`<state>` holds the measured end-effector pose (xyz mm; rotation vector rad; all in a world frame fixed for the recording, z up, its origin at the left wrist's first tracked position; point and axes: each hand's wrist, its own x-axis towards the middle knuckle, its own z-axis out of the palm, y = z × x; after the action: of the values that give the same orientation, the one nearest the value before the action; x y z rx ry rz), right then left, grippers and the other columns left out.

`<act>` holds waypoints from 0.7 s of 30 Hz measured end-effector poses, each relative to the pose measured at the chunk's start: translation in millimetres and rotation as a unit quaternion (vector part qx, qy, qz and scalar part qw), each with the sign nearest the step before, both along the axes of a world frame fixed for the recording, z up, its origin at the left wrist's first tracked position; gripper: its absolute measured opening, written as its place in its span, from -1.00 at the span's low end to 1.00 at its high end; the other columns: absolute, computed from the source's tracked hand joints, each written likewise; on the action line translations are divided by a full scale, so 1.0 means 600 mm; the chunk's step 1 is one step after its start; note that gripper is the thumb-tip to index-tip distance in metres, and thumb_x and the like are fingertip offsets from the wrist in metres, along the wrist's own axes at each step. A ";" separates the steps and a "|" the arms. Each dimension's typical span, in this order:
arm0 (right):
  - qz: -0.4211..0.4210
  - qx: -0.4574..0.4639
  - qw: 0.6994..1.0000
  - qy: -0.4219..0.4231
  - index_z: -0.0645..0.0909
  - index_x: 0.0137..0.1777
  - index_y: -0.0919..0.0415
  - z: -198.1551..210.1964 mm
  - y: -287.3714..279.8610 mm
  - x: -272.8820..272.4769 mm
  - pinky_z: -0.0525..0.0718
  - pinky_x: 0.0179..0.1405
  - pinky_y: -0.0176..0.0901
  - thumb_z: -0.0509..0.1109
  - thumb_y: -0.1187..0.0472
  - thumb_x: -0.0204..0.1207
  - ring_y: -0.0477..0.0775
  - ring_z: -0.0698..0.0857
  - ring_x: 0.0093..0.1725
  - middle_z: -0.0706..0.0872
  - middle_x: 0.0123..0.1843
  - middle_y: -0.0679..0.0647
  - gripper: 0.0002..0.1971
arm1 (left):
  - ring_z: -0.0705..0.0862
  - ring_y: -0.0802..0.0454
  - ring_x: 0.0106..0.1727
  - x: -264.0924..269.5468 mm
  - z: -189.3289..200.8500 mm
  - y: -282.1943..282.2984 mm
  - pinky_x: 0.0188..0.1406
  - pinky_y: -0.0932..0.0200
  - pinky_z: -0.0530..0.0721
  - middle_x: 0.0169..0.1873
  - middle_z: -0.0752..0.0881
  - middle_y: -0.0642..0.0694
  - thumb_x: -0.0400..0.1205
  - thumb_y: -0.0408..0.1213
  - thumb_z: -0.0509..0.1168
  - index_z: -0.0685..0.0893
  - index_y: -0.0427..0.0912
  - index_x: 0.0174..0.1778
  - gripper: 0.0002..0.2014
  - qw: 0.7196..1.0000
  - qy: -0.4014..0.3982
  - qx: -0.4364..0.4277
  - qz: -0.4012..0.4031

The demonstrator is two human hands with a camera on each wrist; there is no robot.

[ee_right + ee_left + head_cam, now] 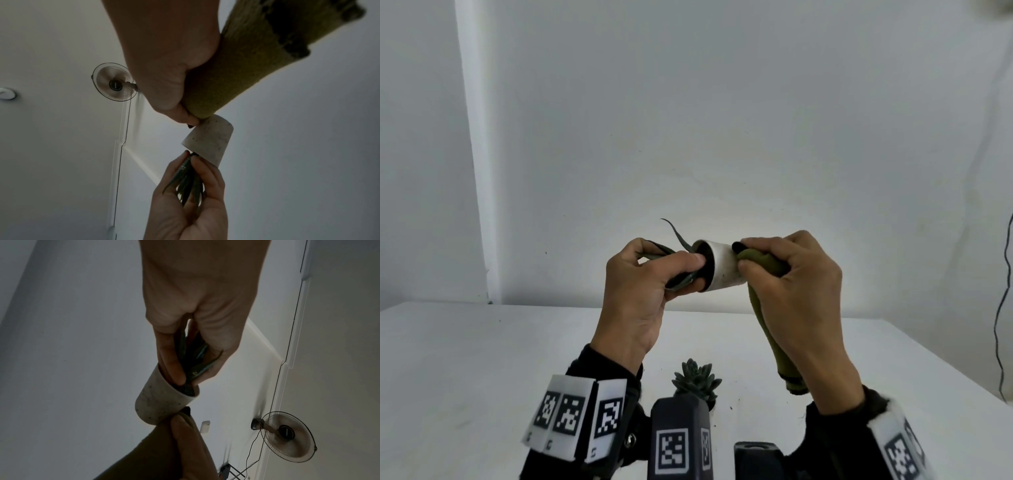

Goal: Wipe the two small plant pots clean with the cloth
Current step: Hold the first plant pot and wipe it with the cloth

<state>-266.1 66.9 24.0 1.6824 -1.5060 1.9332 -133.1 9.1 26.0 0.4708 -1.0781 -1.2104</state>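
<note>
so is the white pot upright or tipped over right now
Tipped on its side: the white pot is held in the air, its rim facing the left hand, its base against the cloth.

left hand (640,291) gripping pot (722,265), right hand (794,284) pressing cloth (770,308)

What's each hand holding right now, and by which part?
Left hand grips the white pot by its plant's leaves at the rim; right hand holds the green cloth bunched near one end.

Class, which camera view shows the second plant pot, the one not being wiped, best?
The head view, and only partly: the succulent stands on the table, its pot mostly hidden behind a wrist camera. Neither wrist view shows it; both show only the held pot.
</note>
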 end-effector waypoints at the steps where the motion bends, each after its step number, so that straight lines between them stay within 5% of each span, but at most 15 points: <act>1: 0.007 0.000 1.000 -0.003 0.80 0.00 0.13 -0.001 -0.001 0.002 0.47 -0.18 -0.64 0.48 0.41 0.40 -0.16 0.61 -0.12 0.63 -0.18 0.03 -0.76 | 0.69 -0.06 -0.52 -0.001 -0.001 0.000 -0.49 0.18 0.71 -0.54 0.63 -0.20 0.34 -0.68 0.46 0.48 -0.31 -0.39 -0.71 1.000 -0.001 -0.001 0.003; 6: 0.116 0.005 0.993 -0.033 0.82 -0.10 0.08 0.007 0.011 0.013 0.55 -0.21 -0.51 0.51 0.43 0.35 -0.18 0.68 -0.16 0.69 -0.18 0.00 -0.76 | 0.75 -0.13 -0.43 -0.010 -0.008 -0.001 -0.46 0.17 0.72 -0.40 0.64 -0.30 0.36 -0.66 0.45 0.50 -0.32 -0.32 -0.74 1.000 -0.002 0.015 -0.024; 9: 0.201 -0.001 0.970 -0.140 0.83 -0.17 0.03 0.014 0.019 0.004 0.67 -0.21 -0.34 0.54 0.43 0.33 -0.13 0.75 -0.18 0.81 -0.15 0.03 -0.75 | 0.75 -0.09 -0.44 -0.009 -0.006 -0.001 -0.44 0.17 0.74 -0.44 0.66 -0.27 0.37 -0.65 0.45 0.50 -0.30 -0.33 -0.74 0.998 0.018 0.024 -0.046; 12: 0.160 -0.042 0.966 -0.200 0.82 -0.16 0.01 0.015 0.019 -0.012 0.71 -0.14 -0.23 0.55 0.41 0.33 -0.05 0.77 -0.15 0.82 -0.12 0.06 -0.75 | 0.72 0.01 -0.49 -0.005 -0.002 -0.002 -0.45 0.19 0.74 -0.56 0.65 -0.15 0.39 -0.65 0.44 0.48 -0.29 -0.34 -0.73 0.998 0.033 0.020 -0.040; 16: 0.094 -0.032 0.988 -0.122 0.80 -0.11 -0.06 0.009 0.013 -0.015 0.60 -0.13 -0.45 0.52 0.38 0.36 -0.21 0.70 -0.12 0.75 -0.10 -0.04 -0.72 | 0.72 0.00 -0.50 -0.005 -0.003 -0.002 -0.44 0.19 0.74 -0.56 0.66 -0.14 0.39 -0.66 0.44 0.48 -0.29 -0.33 -0.72 0.998 0.040 0.022 -0.037; 21: 0.017 -0.031 0.999 -0.014 0.80 0.01 0.16 -0.008 -0.009 0.008 0.46 -0.15 -0.65 0.49 0.44 0.37 -0.19 0.62 -0.10 0.67 -0.14 0.08 -0.74 | 0.72 -0.04 -0.49 -0.012 -0.010 -0.005 -0.45 0.18 0.74 -0.52 0.64 -0.18 0.37 -0.67 0.45 0.48 -0.29 -0.26 -0.70 0.999 0.032 0.014 -0.025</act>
<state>-261.1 61.8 19.4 1.6733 -1.4211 2.0083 -140.4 6.2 20.3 0.4259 -1.0237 -1.2783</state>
